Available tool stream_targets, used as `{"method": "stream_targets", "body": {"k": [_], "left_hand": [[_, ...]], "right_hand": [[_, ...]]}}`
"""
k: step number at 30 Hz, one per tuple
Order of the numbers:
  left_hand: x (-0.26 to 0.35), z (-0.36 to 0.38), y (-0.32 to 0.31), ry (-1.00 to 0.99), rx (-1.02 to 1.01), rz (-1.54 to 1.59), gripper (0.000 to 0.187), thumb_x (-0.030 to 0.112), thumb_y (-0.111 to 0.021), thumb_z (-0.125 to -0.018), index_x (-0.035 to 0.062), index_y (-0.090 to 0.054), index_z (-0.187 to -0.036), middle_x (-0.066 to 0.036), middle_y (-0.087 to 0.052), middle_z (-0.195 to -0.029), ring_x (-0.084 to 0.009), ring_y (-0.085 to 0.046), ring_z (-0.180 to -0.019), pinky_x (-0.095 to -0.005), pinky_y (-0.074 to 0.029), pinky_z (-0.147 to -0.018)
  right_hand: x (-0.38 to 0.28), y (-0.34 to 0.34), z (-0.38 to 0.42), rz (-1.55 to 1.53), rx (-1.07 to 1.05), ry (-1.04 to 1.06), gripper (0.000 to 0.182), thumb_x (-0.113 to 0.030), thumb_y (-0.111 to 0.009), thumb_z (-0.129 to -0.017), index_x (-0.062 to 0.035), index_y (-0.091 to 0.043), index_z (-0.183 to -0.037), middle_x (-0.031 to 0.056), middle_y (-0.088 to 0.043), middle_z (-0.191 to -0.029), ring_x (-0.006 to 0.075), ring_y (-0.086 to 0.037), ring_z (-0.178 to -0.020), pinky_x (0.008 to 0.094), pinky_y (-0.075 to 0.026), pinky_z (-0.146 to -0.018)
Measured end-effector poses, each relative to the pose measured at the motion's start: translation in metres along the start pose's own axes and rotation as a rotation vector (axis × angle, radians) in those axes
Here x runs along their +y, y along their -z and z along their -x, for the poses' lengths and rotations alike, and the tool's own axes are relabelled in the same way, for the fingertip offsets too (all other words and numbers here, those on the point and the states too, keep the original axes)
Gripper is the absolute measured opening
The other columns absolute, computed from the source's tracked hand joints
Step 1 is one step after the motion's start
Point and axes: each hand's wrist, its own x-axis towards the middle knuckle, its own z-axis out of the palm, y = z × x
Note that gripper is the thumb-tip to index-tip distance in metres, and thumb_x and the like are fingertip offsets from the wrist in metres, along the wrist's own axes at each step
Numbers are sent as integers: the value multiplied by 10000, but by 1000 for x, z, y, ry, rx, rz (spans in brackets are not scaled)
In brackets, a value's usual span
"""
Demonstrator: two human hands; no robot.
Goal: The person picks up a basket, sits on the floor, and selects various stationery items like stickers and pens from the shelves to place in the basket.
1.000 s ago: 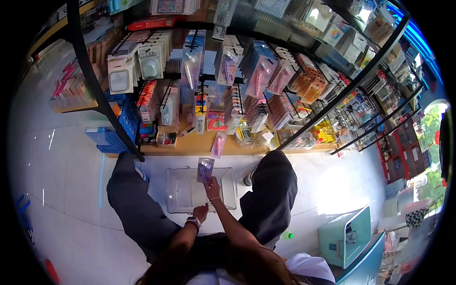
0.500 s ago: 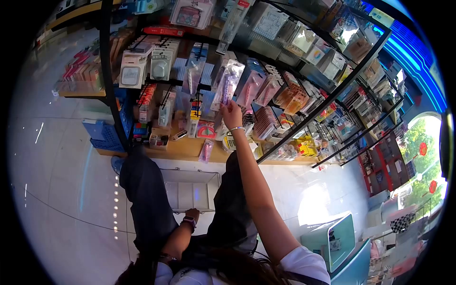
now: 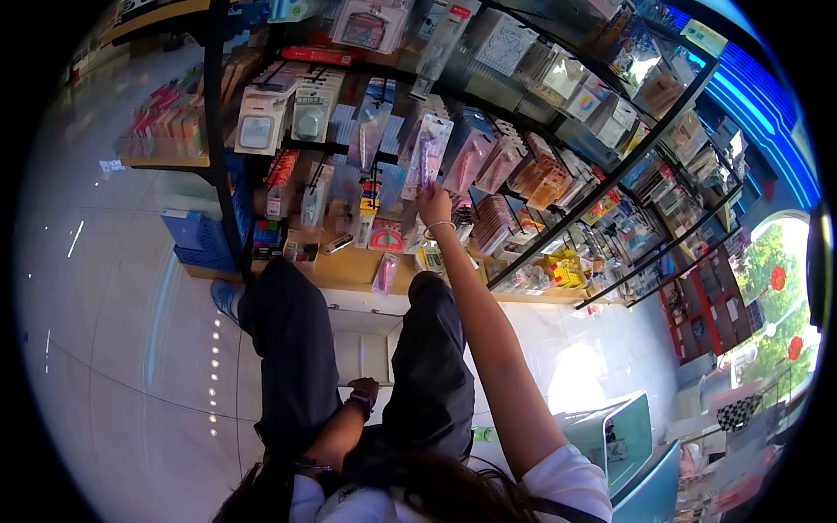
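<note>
Right hand point(image 3: 433, 205) up at rack, grip pinching packet point(image 3: 425, 155) by its lower end; long axis vertical. Left hand point(image 3: 364, 390) low by bin point(image 3: 362, 353), grip unclear.

Packed rack ahead, open floor to the left

Hanging packs point(image 3: 471, 157) crowd the rack point(image 3: 610, 179) edge to edge, so the right hand point(image 3: 433, 205) at the pack point(image 3: 427, 152) has neighbours touching on both sides. Below, the wooden shelf point(image 3: 344, 270) is cluttered with small goods. The 2 knees flank the clear bin point(image 3: 362, 353), leaving a narrow gap where the left hand point(image 3: 364, 390) rests. The floor point(image 3: 113, 305) to the left lies open; a blue basket point(image 3: 196, 240) stands by the rack post.
</note>
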Motion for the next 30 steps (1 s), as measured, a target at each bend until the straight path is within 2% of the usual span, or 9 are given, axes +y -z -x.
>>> {"method": "stream_targets", "body": {"k": [11, 14, 15, 17, 21, 23, 25, 27, 30], "left_hand": [[-5, -4, -6, -26, -37, 4, 247, 180, -435, -801, 104, -654, -889, -98, -635, -899, -277, -615, -835, -426, -473, -638], [-9, -5, -6, -13, -28, 18, 246, 182, -438, -799, 104, -654, -886, -97, -639, -881, -278, -617, -822, -425, -474, -630], [-9, -4, -4, -23, -22, 15, 243, 184, -440, -798, 103, -656, -877, -95, -640, -870, -275, -619, -814, -417, -475, -624], [-8, 1, -3, -37, -22, 15, 241, 185, -442, -796, 102, -657, -868, -93, -641, -860, -272, -621, -807, -410, -477, -618], [-4, 16, 13, -40, -4, -59, 227, 188, -456, -789, 112, -658, -860, -80, -643, -819, -257, -625, -772, -396, -476, -594], [-3, 1, 5, -39, -92, -27, 239, 192, -455, -801, 133, -646, -932, -70, -631, -923, -265, -604, -866, -430, -463, -661], [-10, 3, 10, -26, -88, -24, 239, 189, -455, -801, 134, -645, -937, -71, -629, -932, -266, -602, -873, -434, -461, -669], [-10, 8, 17, -5, -91, -17, 240, 187, -456, -801, 134, -643, -941, -72, -627, -940, -267, -600, -879, -439, -460, -678], [-17, 10, 21, 24, -109, -26, 241, 184, -456, -802, 134, -641, -948, -73, -624, -953, -268, -597, -889, -445, -458, -690]], "right_hand": [[34, -10, -14, -180, -100, -71, 203, -204, -572, -739, -12, -519, -780, 185, -564, -642, 354, -575, -636, 400, -433, -557], [36, -5, -20, -199, -129, -23, 177, -139, -574, -754, 11, -557, -846, 115, -587, -633, 144, -543, -552, 290, -414, -518], [36, -7, -21, -201, -131, -20, 177, -139, -574, -754, 11, -557, -846, 115, -587, -633, 144, -543, -552, 290, -414, -518], [38, -8, -20, -269, -97, -25, 230, -228, -578, -721, -8, -520, -759, 158, -538, -593, 322, -543, -558, 372, -403, -519], [37, -17, -33, -214, -92, -79, 252, -256, -577, -734, -7, -542, -757, 175, -551, -611, 334, -555, -588, 382, -410, -532], [14, -6, -48, -133, -91, -40, 333, -315, -614, -722, 14, -565, -724, 134, -553, -556, 182, -527, -510, 331, -400, -489], [41, -31, -58, -50, -103, -41, 357, -349, -632, -689, 4, -577, -702, 139, -537, -526, 240, -531, -487, 355, -411, -489], [49, -39, -57, 22, -105, -144, 405, -363, -648, -674, 18, -581, -794, 157, -565, -623, 304, -550, -596, 375, -430, -561], [46, -30, -9, 110, 247, -55, 451, -301, -641, -706, 25, -522, -994, 188, -541, -893, 338, -531, -781, 371, -429, -689]]}}
